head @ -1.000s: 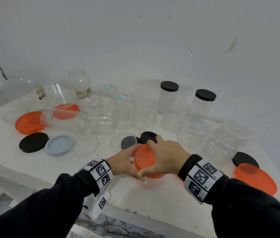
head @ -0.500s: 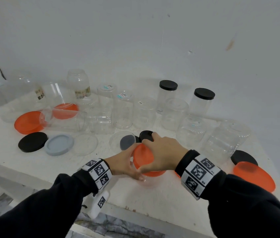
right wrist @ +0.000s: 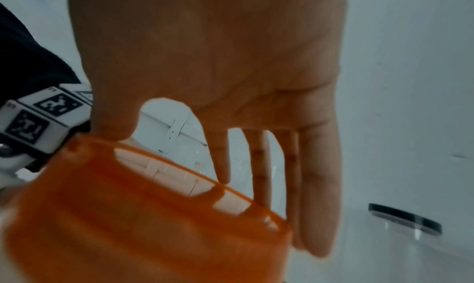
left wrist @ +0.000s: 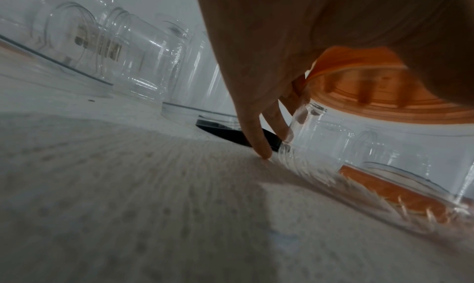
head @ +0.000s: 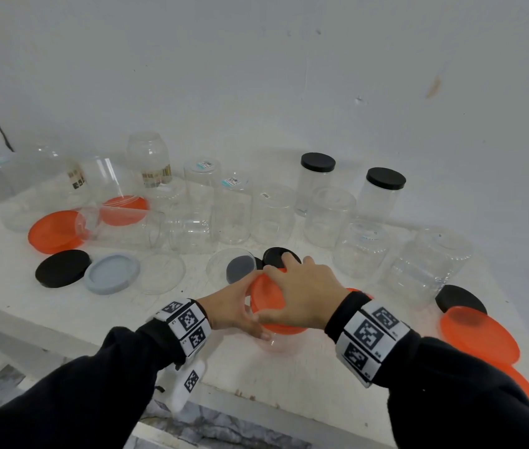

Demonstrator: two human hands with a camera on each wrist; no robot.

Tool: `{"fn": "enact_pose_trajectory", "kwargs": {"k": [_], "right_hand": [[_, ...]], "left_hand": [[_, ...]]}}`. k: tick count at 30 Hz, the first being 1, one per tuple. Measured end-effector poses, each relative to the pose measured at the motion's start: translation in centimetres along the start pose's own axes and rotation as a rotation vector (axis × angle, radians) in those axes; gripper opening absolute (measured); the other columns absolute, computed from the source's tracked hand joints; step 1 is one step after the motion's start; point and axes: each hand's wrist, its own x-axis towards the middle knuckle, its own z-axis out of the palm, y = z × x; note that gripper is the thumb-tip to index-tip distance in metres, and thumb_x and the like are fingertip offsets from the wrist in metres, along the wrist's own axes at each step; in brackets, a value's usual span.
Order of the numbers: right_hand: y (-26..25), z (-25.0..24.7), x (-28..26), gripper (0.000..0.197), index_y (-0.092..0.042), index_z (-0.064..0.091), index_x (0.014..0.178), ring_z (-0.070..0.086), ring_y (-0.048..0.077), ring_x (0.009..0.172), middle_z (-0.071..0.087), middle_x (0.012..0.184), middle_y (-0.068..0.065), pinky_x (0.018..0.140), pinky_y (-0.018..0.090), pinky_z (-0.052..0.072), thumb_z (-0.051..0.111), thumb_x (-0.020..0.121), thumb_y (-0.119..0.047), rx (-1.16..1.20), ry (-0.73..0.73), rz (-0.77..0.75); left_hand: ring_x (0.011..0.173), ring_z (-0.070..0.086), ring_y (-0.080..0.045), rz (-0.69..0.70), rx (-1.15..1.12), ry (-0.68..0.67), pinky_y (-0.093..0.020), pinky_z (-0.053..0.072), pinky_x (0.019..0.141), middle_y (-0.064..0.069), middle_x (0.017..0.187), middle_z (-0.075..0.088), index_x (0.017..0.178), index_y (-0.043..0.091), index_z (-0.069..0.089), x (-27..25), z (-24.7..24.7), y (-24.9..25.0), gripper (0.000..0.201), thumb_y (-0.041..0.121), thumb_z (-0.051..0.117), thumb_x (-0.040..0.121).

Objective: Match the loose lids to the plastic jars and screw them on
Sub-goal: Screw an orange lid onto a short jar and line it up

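A clear plastic jar point(head: 275, 343) stands near the table's front edge with an orange lid point(head: 264, 298) on its mouth. My right hand point(head: 302, 294) lies over the lid, thumb on the near rim and fingers reaching over the far rim. My left hand point(head: 232, 307) grips the jar's left side just under the lid. In the left wrist view my fingers point(left wrist: 256, 139) run down beside the jar point(left wrist: 359, 149) to the tabletop, under the orange lid point(left wrist: 384, 107). The right wrist view shows my palm point(right wrist: 231, 64) above the lid point(right wrist: 128, 216).
Several open clear jars stand along the back; two carry black lids point(head: 318, 162) point(head: 385, 178). Loose lids lie left: orange point(head: 51, 233), black point(head: 62, 268), grey point(head: 112, 277). A black lid point(head: 276, 256) lies just behind my hands. Orange lids point(head: 480, 332) lie at the right edge.
Both hands have stayed on the jar and the orange lid. My right hand has turned slightly on the lid; the jar has not moved.
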Motion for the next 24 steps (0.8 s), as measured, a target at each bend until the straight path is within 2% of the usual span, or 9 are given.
{"fn": "enact_pose_trajectory", "kwargs": {"k": [2,5,7,9,12,14,18,22,24], "right_hand": [[0.8,-0.3,0.1,0.087,-0.032,0.019,0.145,0.035,0.031,0.123,0.026,0.144,0.005,0.09,0.04,0.039,0.055,0.075,-0.07,0.037,-0.083,-0.056],[1.7,-0.8,0.3,0.091,-0.044,0.015,0.143,0.021,0.028,0.134,0.01,0.152,-0.006,0.104,0.047,0.036,0.072,0.073,-0.049,0.158,-0.268,-0.185],[1.7,-0.8,0.4,0.088,-0.048,0.02,0.141,0.029,0.026,0.126,0.017,0.147,-0.008,0.1,0.045,0.041,0.075,0.072,-0.042,0.138,-0.25,-0.203],[1.6,-0.7,0.5,0.085,-0.05,0.023,0.138,0.037,0.025,0.114,0.028,0.139,-0.006,0.093,0.041,0.045,0.073,0.07,-0.049,0.104,-0.183,-0.188],[1.4,-0.6,0.5,0.08,-0.048,0.027,0.138,0.04,0.021,0.098,0.04,0.124,0.0,0.083,0.034,0.044,0.067,0.069,-0.06,0.072,-0.105,-0.161],[1.3,-0.3,0.4,0.079,-0.044,0.03,0.138,0.038,0.019,0.089,0.044,0.115,0.002,0.077,0.031,0.04,0.064,0.07,-0.064,0.056,-0.06,-0.147],[0.9,0.1,0.2,0.078,-0.038,0.035,0.136,0.045,0.024,0.091,0.045,0.11,0.004,0.078,0.032,0.042,0.063,0.069,-0.067,0.072,-0.01,-0.093],[0.7,0.1,0.3,0.08,-0.033,0.038,0.136,0.046,0.024,0.092,0.045,0.111,0.005,0.077,0.031,0.041,0.063,0.068,-0.068,0.082,0.005,-0.054],[0.6,0.1,0.3,0.081,-0.031,0.04,0.136,0.042,0.021,0.086,0.046,0.111,0.006,0.076,0.03,0.039,0.063,0.068,-0.068,0.087,0.015,-0.041]], "left_hand": [[0.116,0.05,-0.006,0.0,0.013,0.008,-0.015,0.045,0.089,0.012,0.126,0.048,0.126,0.04,0.029,0.0,0.0,-0.1,0.091,0.009,0.086,0.061],[0.117,0.048,-0.001,0.009,0.013,0.017,-0.017,0.045,0.091,0.015,0.126,0.046,0.126,0.04,0.033,0.0,0.0,0.1,0.093,0.024,0.088,0.053],[0.116,0.048,0.002,0.009,0.012,0.002,-0.017,0.045,0.09,0.016,0.126,0.046,0.13,0.036,0.035,0.1,0.0,0.1,0.093,0.019,0.088,0.055],[0.113,0.049,0.005,0.003,-0.003,0.01,-0.016,0.045,0.088,0.016,0.124,0.048,0.127,0.035,0.037,0.1,0.0,0.0,0.088,0.009,0.086,0.059],[0.112,0.052,0.003,0.002,-0.007,0.033,-0.016,0.046,0.088,0.013,0.122,0.054,0.123,0.037,0.04,0.0,0.0,-0.1,0.088,0.016,0.088,0.052],[0.112,0.053,-0.001,0.002,0.0,0.046,-0.018,0.046,0.09,0.011,0.121,0.055,0.124,0.036,0.04,0.1,0.0,-0.1,0.088,0.012,0.089,0.053],[0.11,0.054,0.001,0.015,0.029,0.051,-0.018,0.046,0.089,0.013,0.119,0.056,0.123,0.036,0.042,0.2,0.0,0.1,0.089,0.021,0.089,0.049],[0.105,0.054,0.009,0.026,0.044,0.069,-0.007,0.043,0.082,0.013,0.117,0.056,0.118,0.038,0.042,0.3,0.0,-0.2,0.085,0.005,0.089,0.054],[0.107,0.054,0.007,0.035,0.063,0.071,-0.007,0.042,0.083,0.013,0.119,0.056,0.122,0.034,0.042,0.4,-0.1,-0.2,0.088,0.01,0.09,0.052]]}}
